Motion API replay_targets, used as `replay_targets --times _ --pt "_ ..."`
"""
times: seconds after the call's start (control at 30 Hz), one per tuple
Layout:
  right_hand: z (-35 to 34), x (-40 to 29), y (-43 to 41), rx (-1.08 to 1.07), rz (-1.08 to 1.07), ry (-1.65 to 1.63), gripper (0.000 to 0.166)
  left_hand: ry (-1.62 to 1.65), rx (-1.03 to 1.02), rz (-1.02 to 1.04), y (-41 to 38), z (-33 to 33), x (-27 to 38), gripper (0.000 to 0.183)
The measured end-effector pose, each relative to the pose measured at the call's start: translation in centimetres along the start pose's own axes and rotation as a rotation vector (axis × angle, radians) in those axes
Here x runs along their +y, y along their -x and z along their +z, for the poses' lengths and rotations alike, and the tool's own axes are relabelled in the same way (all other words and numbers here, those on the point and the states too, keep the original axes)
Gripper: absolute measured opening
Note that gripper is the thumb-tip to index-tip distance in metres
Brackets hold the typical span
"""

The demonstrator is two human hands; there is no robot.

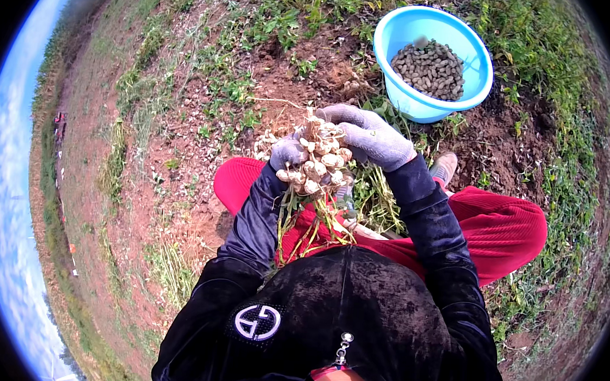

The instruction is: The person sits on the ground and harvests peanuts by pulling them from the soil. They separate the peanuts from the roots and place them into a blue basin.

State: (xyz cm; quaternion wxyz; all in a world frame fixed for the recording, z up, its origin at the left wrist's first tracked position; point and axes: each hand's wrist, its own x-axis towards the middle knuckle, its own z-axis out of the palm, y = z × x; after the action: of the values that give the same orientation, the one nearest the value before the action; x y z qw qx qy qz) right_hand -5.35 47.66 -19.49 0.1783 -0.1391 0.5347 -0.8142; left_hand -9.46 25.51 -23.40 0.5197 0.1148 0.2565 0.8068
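Observation:
A clump of peanut pods (pixel 317 162) on uprooted plants is held up before me, its stems hanging down over my lap. My left hand (pixel 289 153), in a light knitted glove, grips the clump at its left side. My right hand (pixel 371 134), gloved alike, curves over the upper right of the clump with its fingertips against the roots; its thumb side is partly hidden. Beyond my right hand, a light blue plastic basin (pixel 392 86) stands on the ground, with many loose peanut pods (pixel 430 70) inside it.
My crossed legs in red trousers (pixel 496 231) lie on both sides. Peanut plant stems (pixel 380 200) lie between them, under my right forearm. More peanuts with roots (pixel 354 86) rest on the soil left of the basin. Low green weeds (pixel 573 180) grow at the right.

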Motion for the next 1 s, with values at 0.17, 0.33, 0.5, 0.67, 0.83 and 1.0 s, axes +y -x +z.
replay_targets --times 0.17,0.33,0.5,0.67,0.83,1.0 --pt "1.6 0.2 1.9 0.052 0.016 0.075 0.043 0.049 0.136 -0.097 0.9 -0.8 0.2 0.069" --pt "3.7 0.3 3.1 0.084 -0.005 0.108 0.04 -0.017 0.181 -0.049 2.4 -0.3 -0.2 0.066" --pt "2.0 -1.3 2.7 -0.077 -0.143 0.501 0.04 -0.178 0.244 -0.119 2.2 1.7 0.4 0.067" --pt "1.1 -1.3 2.6 -0.153 0.094 -0.019 0.03 0.224 -0.131 -0.005 0.2 4.5 -1.6 0.062" --pt "1.4 3.4 3.4 0.0 0.133 -0.291 0.048 0.142 0.086 0.097 2.0 -1.0 -4.4 0.052" --pt "-4.7 7.4 3.8 0.653 0.075 1.064 0.025 0.071 0.098 0.238 2.6 -1.3 -0.5 0.041"
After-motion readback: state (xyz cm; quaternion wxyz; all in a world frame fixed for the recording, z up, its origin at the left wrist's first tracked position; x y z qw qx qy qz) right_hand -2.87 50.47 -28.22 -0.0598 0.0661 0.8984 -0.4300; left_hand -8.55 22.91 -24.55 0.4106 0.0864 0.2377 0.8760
